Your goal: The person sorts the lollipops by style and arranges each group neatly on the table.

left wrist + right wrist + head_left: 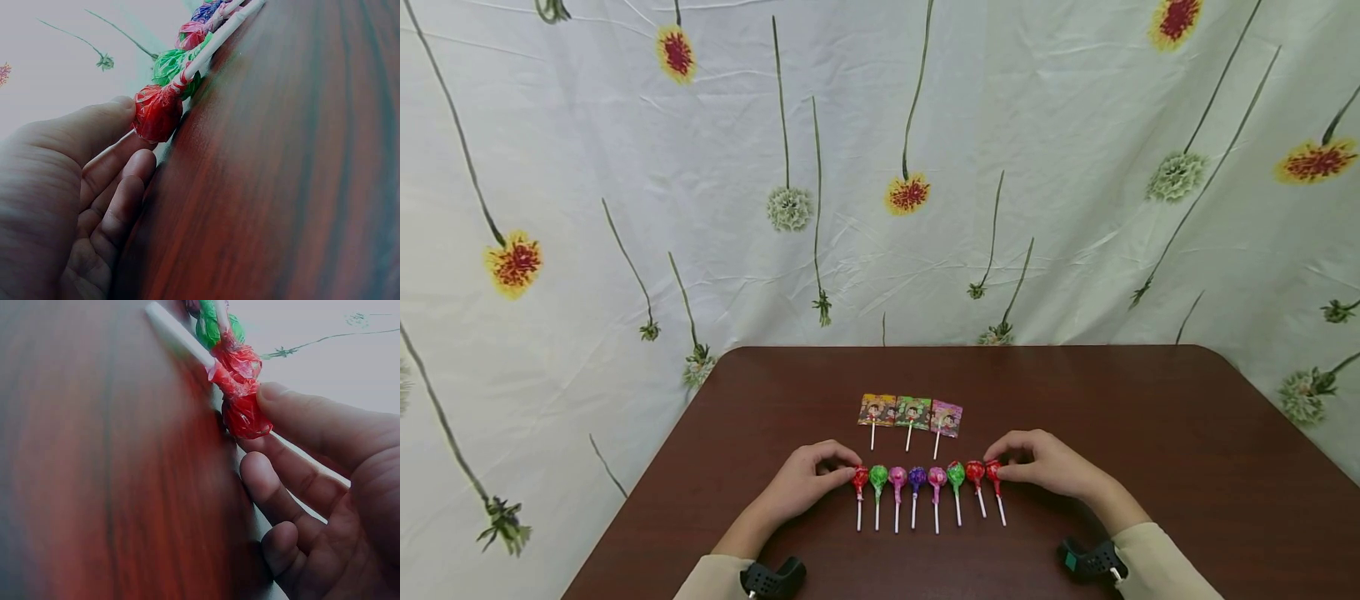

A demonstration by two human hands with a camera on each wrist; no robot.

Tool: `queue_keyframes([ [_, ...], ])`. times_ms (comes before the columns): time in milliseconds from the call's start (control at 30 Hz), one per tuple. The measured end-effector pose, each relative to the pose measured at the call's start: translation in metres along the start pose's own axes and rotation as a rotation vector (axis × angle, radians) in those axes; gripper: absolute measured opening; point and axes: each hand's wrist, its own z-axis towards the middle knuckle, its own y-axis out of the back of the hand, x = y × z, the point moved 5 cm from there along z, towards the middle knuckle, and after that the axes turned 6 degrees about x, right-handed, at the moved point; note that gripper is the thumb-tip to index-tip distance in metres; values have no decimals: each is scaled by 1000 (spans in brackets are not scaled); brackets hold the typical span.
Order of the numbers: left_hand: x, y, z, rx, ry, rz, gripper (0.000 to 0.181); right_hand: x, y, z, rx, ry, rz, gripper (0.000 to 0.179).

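A row of several round wrapped lollipops lies on the table, white sticks toward me. My left hand (808, 482) pinches the head of the red lollipop (158, 114) at the row's left end between thumb and index finger. A green lollipop (878, 477) lies right beside it. At the other end, my right hand (1051, 463) has thumb and index finger on the head of the outermost red lollipop (247, 417). Another red lollipop (975, 472) lies close against that one. Pink, purple and green lollipops fill the middle, such as the purple lollipop (917, 477).
Behind the row lie three flat square-wrapped lollipops: an orange one (877, 408), a green one (913, 412) and a purple-pink one (947, 417). The dark brown table (1075, 383) ends at a white flower-print cloth (865, 125). Black bands (772, 578) sit at both wrists.
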Motion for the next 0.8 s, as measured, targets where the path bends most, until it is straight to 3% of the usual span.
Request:
queue_keyframes([
  [533,4,0,0,-10,5,8,11,0,0,1,1,-2,-9,23],
  [800,3,1,2,-45,33,7,11,-1,12,-3,-66,-22,-140,23],
])
